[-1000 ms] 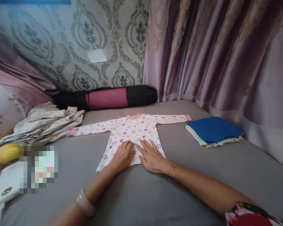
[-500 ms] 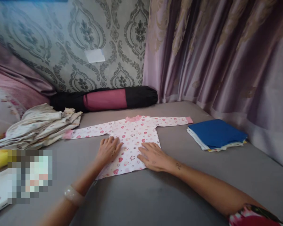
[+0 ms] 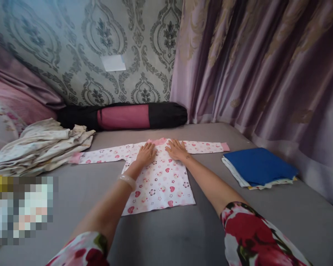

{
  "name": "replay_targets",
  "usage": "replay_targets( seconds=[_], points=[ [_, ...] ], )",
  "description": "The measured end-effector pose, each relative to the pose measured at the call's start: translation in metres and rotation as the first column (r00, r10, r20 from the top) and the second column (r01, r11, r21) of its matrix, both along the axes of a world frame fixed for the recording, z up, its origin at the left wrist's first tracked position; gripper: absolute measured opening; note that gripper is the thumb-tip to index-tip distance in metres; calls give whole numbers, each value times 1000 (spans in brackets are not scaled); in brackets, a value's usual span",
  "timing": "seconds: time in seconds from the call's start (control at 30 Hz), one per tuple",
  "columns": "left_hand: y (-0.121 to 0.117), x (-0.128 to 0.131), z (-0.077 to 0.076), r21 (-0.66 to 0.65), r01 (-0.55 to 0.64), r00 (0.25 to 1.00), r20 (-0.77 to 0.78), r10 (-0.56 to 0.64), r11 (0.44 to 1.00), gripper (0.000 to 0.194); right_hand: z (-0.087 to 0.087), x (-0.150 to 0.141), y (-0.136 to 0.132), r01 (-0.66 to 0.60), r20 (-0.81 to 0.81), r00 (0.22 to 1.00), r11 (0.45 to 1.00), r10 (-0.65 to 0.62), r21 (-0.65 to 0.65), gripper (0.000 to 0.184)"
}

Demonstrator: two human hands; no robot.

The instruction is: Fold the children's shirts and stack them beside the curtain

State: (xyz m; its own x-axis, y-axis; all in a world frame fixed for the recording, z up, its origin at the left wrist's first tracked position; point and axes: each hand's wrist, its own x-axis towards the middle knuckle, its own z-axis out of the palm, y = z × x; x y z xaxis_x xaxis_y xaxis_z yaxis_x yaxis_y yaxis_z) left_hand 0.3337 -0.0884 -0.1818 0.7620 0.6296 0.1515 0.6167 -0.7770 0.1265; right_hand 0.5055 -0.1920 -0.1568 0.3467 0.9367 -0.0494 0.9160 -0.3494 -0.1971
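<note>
A small long-sleeved shirt [image 3: 161, 181], white with pink hearts and flowers, lies spread on the grey bed sheet [image 3: 166, 240]. Its pink collar is at the far side, and both sleeves stretch out sideways to pink cuffs. My left hand [image 3: 146, 153] rests flat on the upper chest, just left of the collar, fingers stretched out. On the other side of the collar, my right hand [image 3: 177, 149] lies flat near the shoulder, fingers spread. Neither hand grasps the cloth.
Folded clothes with a blue piece [image 3: 261, 166] on top sit at the right. A loose heap of pale clothes [image 3: 44, 147] touches the left cuff area. Behind lies a black and pink bolster-shaped bag [image 3: 124, 117] against the wall. Curtains [image 3: 238, 66] hang at right; a blurred patch covers items at lower left.
Both hands have slid from the shirt's lower middle up to the chest beside the collar. The shirt's lower part and hem now show uncovered.
</note>
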Motion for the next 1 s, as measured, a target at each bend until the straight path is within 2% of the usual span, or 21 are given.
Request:
replay_targets(
  seconds=[0.13, 0.27, 0.4, 0.47, 0.53, 0.6, 0.7, 0.87, 1.0],
  points=[
    [5, 3, -8, -10, -75, 997, -18, 75, 997, 56, -11, 6, 6, 8, 7, 1000, 1000, -8, -5, 63],
    [4, 2, -7, -1, -78, 996, -51, 78, 997, 58, -17, 7, 5, 13, 14, 1000, 999, -14, 44, 62],
    [1, 1, -3, -6, -87, 993, -75, 86, 996, 58, -11, 11, 4, 14, -117, 993, 999, -8, 50, 60],
    [0, 1, -2, 4, -84, 994, -66, 84, 996, 56, -5, 20, 3, 42, -200, 980, 993, -20, 108, 59],
    [1, 1, -3, 18, -75, 996, -56, 76, 997, 56, 0, 34, 0, 108, -215, 974, 975, -65, 195, 58],
    [2, 1, -5, 24, -74, 996, -56, 76, 997, 56, 4, 54, -7, 210, -159, 971, 951, -177, 225, 53],
    [3, 2, -7, 15, -82, 994, -68, 83, 997, 57, 11, 91, -30, 395, -53, 919, 908, -392, 138, 46],
    [1, 4, -5, -7, -90, 993, -75, 89, 996, 56, 24, 150, -81, 527, 25, 849, 849, -528, 43, 42],
    [-5, 13, 1, 8, -84, 996, 41, 83, 996, 45, 26, 181, -103, 600, 107, 800, 788, -590, -139, 45]
  ],
)
